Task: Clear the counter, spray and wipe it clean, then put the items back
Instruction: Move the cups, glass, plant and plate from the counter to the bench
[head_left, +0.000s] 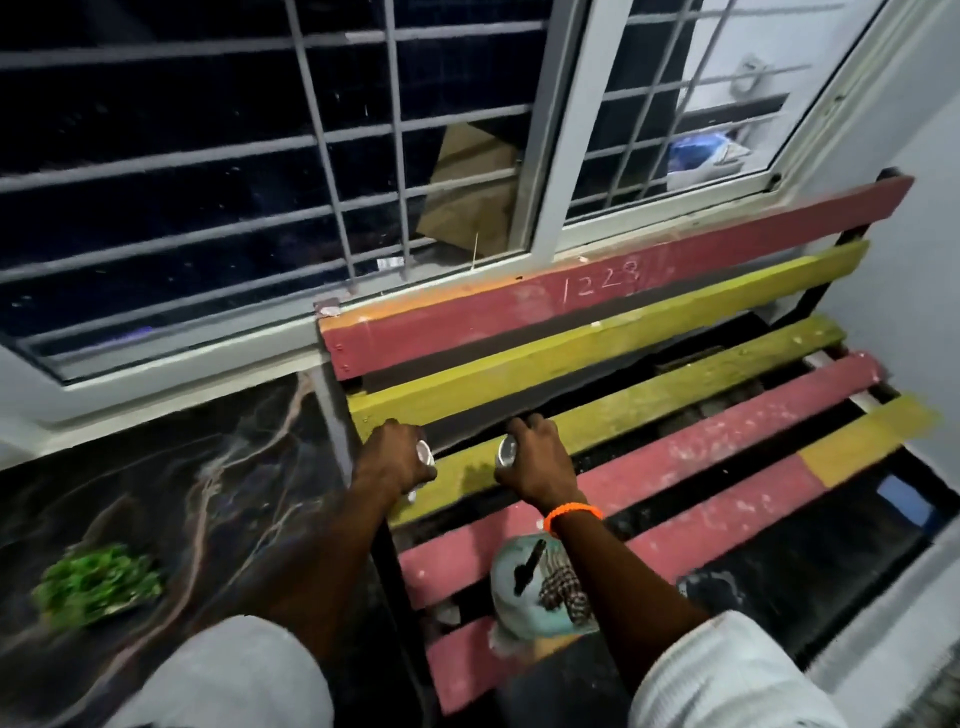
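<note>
My left hand (396, 457) is closed around a small shiny steel cup (425, 453), held over the left end of a yellow slat of the bench (727, 447). My right hand (540, 462), with an orange band at the wrist, grips a second steel cup (506, 451) just to the right, above the same slat. A pale teal plate (511, 577) with a dark utensil and a checked cloth on it rests on the red slats below my right forearm. The dark marbled counter (171, 493) lies to the left, bearing a bunch of green leaves (98, 582).
A red and yellow slatted bench stands against the barred window (260, 171). A white wall (914, 260) closes the right side. A blue object (906, 501) shows beneath the slats at right. Cardboard (467, 192) leans behind the window glass.
</note>
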